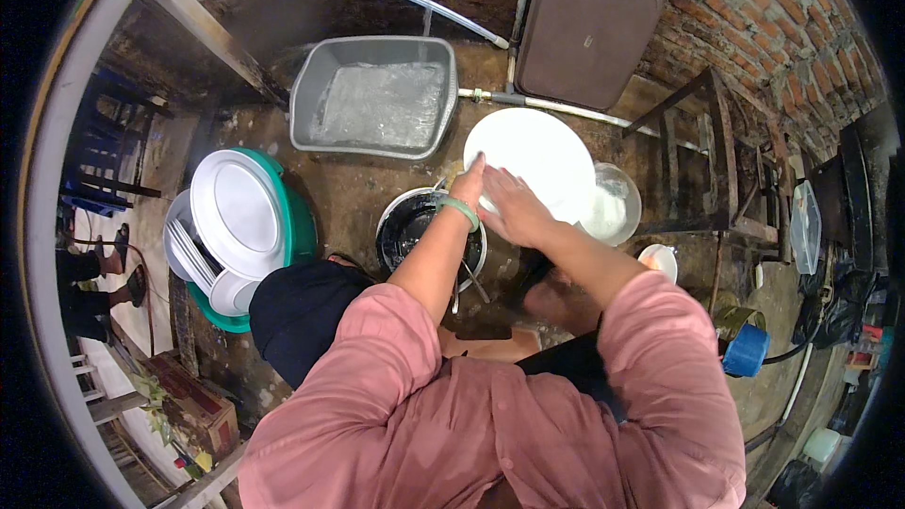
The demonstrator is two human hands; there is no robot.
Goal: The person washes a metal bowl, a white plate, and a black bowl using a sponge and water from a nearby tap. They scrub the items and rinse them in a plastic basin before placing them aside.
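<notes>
A large white plate (542,155) is tilted up in front of me, above the wet floor. At its left edge, my left hand (467,187) grips the rim, with a pale green bangle on the wrist. My right hand (514,209) lies against the plate's near left part, fingers stretched out over the white surface. Beneath my left forearm stands a round pot (388,238) with dark contents and spoon-like handles sticking out. Partly behind the plate is a translucent bowl (617,205) with whitish, foamy-looking contents.
A grey basin (306,137) of water stands at the far side, near a brown tray (589,28) leaning on brick. Left, a green tub (300,226) holds several white plates. A metal frame (721,151) and blue container (746,351) stand right; pipes run along the wall.
</notes>
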